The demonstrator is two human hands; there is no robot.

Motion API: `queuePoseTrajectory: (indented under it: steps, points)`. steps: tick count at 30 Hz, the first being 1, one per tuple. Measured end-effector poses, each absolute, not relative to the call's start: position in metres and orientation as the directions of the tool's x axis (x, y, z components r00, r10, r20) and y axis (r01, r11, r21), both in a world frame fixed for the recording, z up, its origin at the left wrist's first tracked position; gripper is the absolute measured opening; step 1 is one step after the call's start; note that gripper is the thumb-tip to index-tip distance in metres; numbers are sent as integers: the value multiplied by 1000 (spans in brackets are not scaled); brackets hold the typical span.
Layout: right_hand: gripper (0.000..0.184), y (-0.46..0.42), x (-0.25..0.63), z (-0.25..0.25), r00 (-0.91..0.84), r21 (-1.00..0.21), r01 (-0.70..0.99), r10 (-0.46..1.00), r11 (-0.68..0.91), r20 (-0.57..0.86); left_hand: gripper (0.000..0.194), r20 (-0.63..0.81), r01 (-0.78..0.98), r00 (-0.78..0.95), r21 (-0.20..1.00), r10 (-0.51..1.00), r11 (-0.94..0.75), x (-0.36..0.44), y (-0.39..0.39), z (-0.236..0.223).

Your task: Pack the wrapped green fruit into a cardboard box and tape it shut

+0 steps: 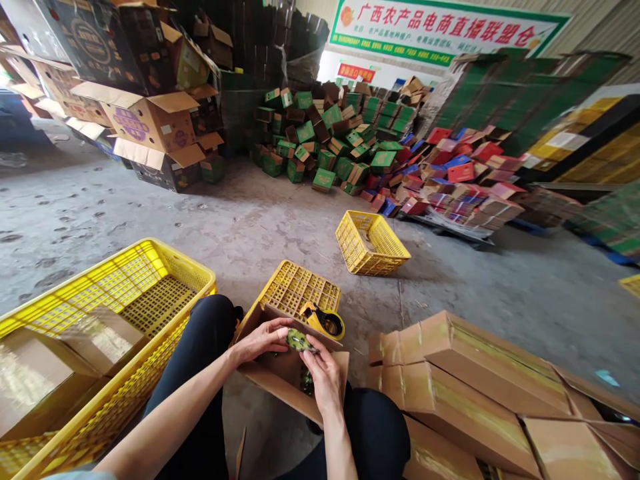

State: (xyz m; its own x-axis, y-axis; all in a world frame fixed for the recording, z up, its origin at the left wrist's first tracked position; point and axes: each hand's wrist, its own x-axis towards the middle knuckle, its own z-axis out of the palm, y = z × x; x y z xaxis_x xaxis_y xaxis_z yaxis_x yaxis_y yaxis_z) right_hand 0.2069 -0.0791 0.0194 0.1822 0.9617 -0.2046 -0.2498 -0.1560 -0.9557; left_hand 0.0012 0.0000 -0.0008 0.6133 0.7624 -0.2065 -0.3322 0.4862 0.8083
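My left hand [263, 339] and my right hand [324, 375] meet over an open brown cardboard box [280, 373] resting between my knees. Both pinch a small green round item [296, 339] held above the box. Some dark green pieces lie inside the box below my right hand. A yellow tape dispenser [325, 321] sits on an upturned yellow crate [299, 288] just beyond the box.
A large yellow crate [150, 280] with cardboard boxes in it stands at my left. Stacked flat cartons [470, 380] lie at my right. A small yellow basket [371, 243] sits on the concrete floor ahead, with heaps of green and red boxes [350, 133] behind.
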Motion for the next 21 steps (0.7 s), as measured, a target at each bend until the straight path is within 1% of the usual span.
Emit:
queuePoseTrajectory:
  steps: [5,7,10,12,14,16,18,21]
  points:
    - [35,-79,207,17,175,-993,-105,982,-55,-73,74,-316,-296,584,775,748,558,1,1,-4]
    - [33,-78,207,15,160,-996,-78,986,-38,-50,70,-313,-282,593,782,742,556,1,1,-4]
    - [31,-77,206,14,145,-998,-54,989,-20,-27,59,-267,-283,603,810,752,514,1,1,-3]
    - [34,-78,206,15,155,-999,-48,988,-20,-27,56,-233,-296,597,825,768,481,1,1,-4]
    - [44,-78,206,17,180,-996,-74,981,-56,-69,56,-205,-311,590,835,781,454,1,1,-5]
    - [52,-77,207,19,199,-981,-152,969,-117,-147,57,-183,-317,583,846,792,428,1,2,-7]
    - [53,-77,209,18,195,-955,-247,957,-163,-214,58,-161,-315,584,858,796,404,1,2,-9]
    - [51,-75,211,14,183,-930,-320,951,-181,-248,60,-123,-317,592,873,797,370,1,2,-11]
